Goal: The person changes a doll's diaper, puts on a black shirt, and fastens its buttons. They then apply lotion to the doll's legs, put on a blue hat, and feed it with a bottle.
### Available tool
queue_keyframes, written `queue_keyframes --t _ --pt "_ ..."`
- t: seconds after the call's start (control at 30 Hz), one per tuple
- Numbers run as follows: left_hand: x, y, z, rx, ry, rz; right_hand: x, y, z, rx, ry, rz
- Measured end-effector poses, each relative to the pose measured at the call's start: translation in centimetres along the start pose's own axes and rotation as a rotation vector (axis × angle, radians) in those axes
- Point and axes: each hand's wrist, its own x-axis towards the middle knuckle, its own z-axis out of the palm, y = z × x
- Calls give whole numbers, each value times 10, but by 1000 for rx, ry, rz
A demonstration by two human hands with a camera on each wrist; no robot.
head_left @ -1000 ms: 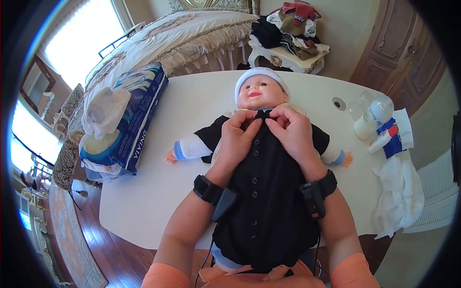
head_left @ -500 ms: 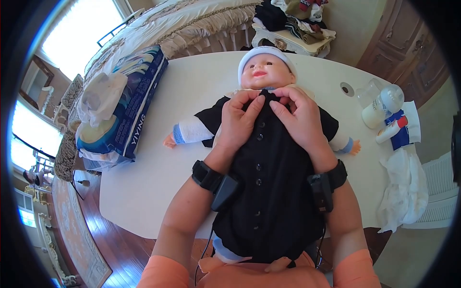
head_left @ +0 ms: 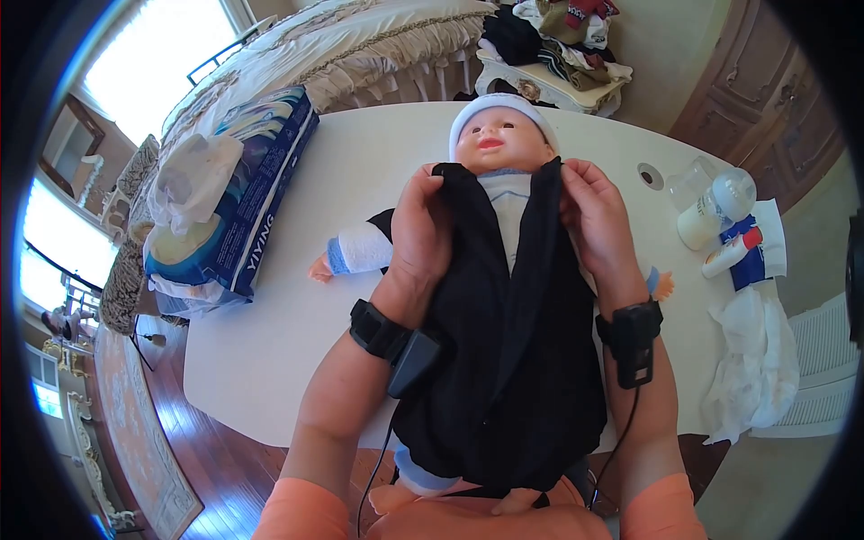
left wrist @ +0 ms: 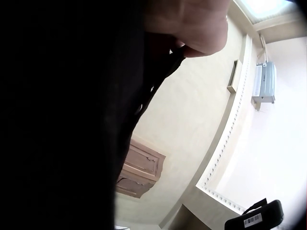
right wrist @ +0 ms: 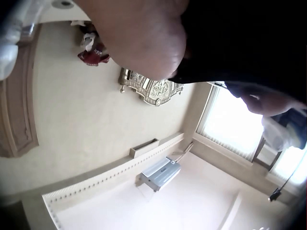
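Note:
A baby doll (head_left: 498, 139) in a white cap lies on its back on the table, face up. Over its white, blue-trimmed undergarment (head_left: 506, 202) is a black button-front shirt (head_left: 454, 333), its upper front spread into a V. My left hand (head_left: 421, 225) pinches the shirt's edge near the neck on the left. On the opposite side, my right hand (head_left: 598, 216) pinches the other edge between thumb and fingers. Black cloth fills much of the left wrist view beside the left hand (left wrist: 199, 26); the right wrist view shows the right hand (right wrist: 139, 43) at the cloth's edge.
On the white table (head_left: 270, 369), a blue diaper pack (head_left: 270, 207) stands left with a crumpled white item (head_left: 193, 180) on top. At right are a baby bottle (head_left: 706, 220), a red-capped white tube (head_left: 733, 252) and white crumpled plastic (head_left: 756, 360).
My hands were together at the collar over the row of buttons. They have moved apart, pulling the shirt's upper front open and uncovering the white undergarment.

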Motion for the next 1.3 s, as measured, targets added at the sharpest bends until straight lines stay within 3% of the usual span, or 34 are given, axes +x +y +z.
queue_keyframes --t 0.07,0.13,0.17,0.23,0.33,0.43,0.7,1.3 --pt "1 -2 -1 15 -12 2 0 -1 0 22 -27 6" --pt "0 -3 0 30 -25 2 -3 -1 8 -241 -82 -84" --pt "-2 -4 2 138 -63 32 -2 5 10 -240 -79 -83" --pt "-4 -6 4 246 -101 61 0 18 16 -487 -69 -383" --pt "-7 -9 7 440 -133 135 -3 16 18 -702 -16 -476" --pt "-7 -10 8 601 -134 200 -6 16 20 -697 0 -540" --pt "-6 -8 7 609 -203 89 -7 14 20 -677 -27 -517" --pt "-6 -4 13 651 -170 115 -6 14 18 -654 -42 -471"
